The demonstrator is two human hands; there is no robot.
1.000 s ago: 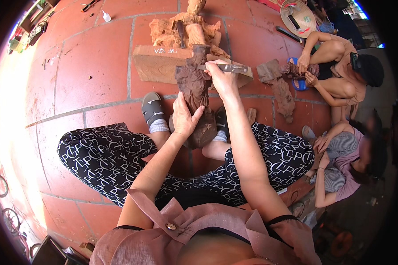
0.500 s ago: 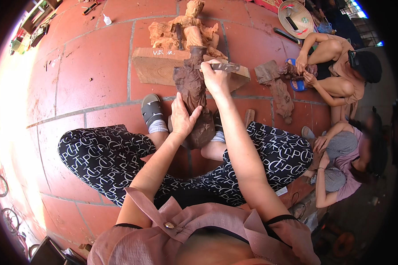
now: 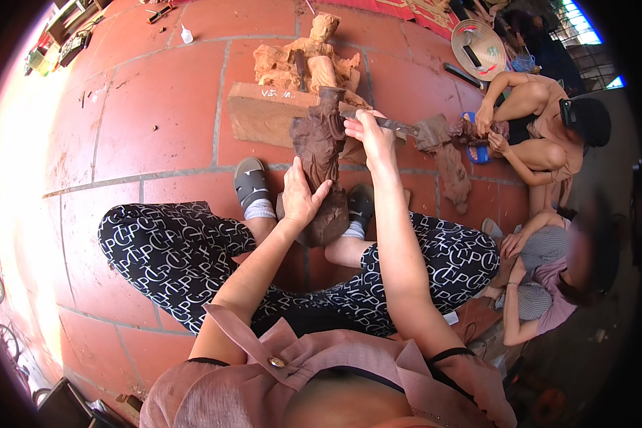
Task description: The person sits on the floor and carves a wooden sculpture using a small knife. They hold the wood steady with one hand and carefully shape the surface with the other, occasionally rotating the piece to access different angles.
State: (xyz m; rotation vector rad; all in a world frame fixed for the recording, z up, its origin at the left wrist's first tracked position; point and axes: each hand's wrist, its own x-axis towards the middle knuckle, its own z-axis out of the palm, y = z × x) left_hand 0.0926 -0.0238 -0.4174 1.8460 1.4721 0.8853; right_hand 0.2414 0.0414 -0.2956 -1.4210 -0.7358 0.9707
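A dark brown wood carving (image 3: 322, 146) of a draped figure stands tilted between my feet, its thick rough base toward me. My left hand (image 3: 304, 198) grips its lower left side, thumb across the front and fingers along the edge. Beside the upper right of the carving, my right hand (image 3: 375, 139) holds a flat, blade-like tool (image 3: 399, 126) between thumb and fingers. The tool points to the right; its exact kind is unclear, and the fingers hide part of it.
Beyond the carving, a pale wooden figure (image 3: 324, 71) and a dark-handled tool (image 3: 301, 69) stand by a wooden block (image 3: 267, 118). On the right, a reddish-brown carving (image 3: 454, 178) lies near a co-worker (image 3: 549, 118) handling another piece. Another person (image 3: 538, 274) sits closer.
My right hand has shifted right, its fingers straighter, and the tool now slants down to the right. My left hand remains on the carving. The whole view has shifted slightly.
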